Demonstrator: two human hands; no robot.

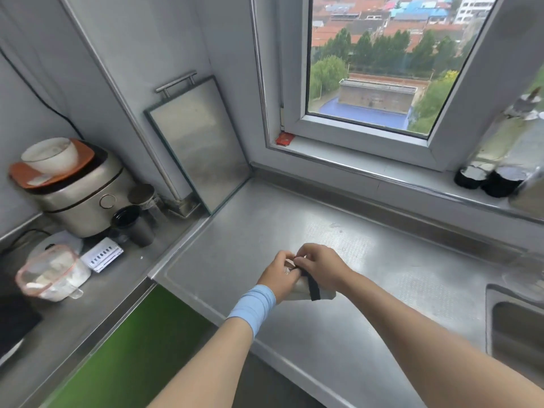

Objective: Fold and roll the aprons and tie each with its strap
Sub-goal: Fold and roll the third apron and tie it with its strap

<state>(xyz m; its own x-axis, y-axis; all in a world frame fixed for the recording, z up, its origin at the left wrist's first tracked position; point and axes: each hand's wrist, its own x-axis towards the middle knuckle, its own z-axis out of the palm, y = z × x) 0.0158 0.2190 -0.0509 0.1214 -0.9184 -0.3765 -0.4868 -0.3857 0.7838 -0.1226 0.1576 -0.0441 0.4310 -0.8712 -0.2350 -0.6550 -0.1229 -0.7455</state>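
Note:
A small pale rolled apron [325, 293] rests on the steel counter [397, 290] in the middle of the view, mostly hidden under both hands. A black strap [313, 285] runs over the roll's near side. My left hand [278, 275], with a light blue band on the wrist, holds the roll's left end with fingers curled. My right hand [321, 265] pinches the strap's upper end above the roll. Both sets of fingertips meet over the top of the roll.
A rice cooker [85, 201] with an orange plate and a white bowl, dark cups [138, 228] and a plastic jug [50, 275] stand on the left counter. A steel board [200, 142] leans in the corner. A sink [518, 328] lies at right; bottles [500, 160] stand on the windowsill.

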